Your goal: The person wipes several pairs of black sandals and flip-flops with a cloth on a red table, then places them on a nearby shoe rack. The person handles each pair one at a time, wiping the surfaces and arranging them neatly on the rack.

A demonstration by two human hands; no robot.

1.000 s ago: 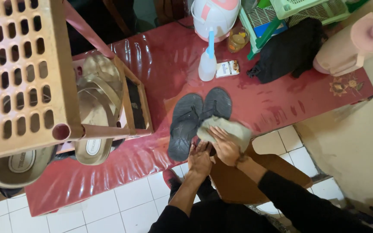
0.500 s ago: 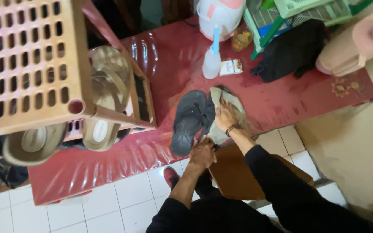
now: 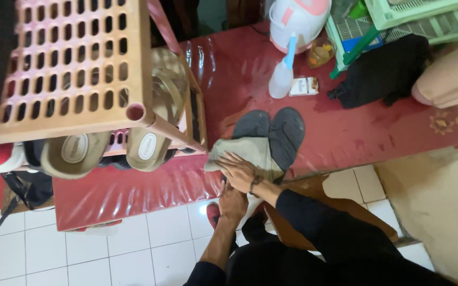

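A: Currently listed: right hand (image 3: 238,170), fingers flat, pressing a grey cloth (image 3: 245,152) over two dark flip-flops (image 3: 276,130) on the red mat (image 3: 229,74).

B: Left hand (image 3: 232,201): grip not visible. Advice: probably keep pressure even.

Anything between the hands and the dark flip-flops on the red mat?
Yes, under the right hand: a greyish-green cloth lies between it and the dark flip-flops, covering their near ends. The left hand sits at the mat's near edge; what it touches is hidden.

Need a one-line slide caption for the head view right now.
Right hand presses a beige cloth over dark flip-flops on a red mat; left hand sits just behind.
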